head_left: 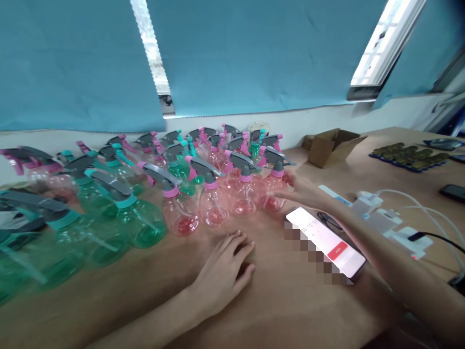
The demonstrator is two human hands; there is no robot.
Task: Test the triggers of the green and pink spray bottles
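Note:
My left hand [228, 269] lies on the tabletop with its fingers spread and nothing in it. To the right, my right hand [305, 189] grips a clear pink spray bottle [273, 194] by its rounded body, thumb in front and the other fingers partly hidden behind. That bottle stands upright at the right end of the front row. Next to it are another pink spray bottle [244, 198], a third pink bottle [214, 208] and a fourth pink bottle [179, 215], all with grey and pink trigger heads. Green spray bottles [140, 225] with turquoise collars continue leftward.
More spray bottles [178, 160] crowd behind the front row. A phone [323, 237] showing a timer lies beneath my right forearm. White chargers [388, 218] with cables sit to its right. Farther back are an open cardboard box [330, 150] and a dark green bundle [409, 156].

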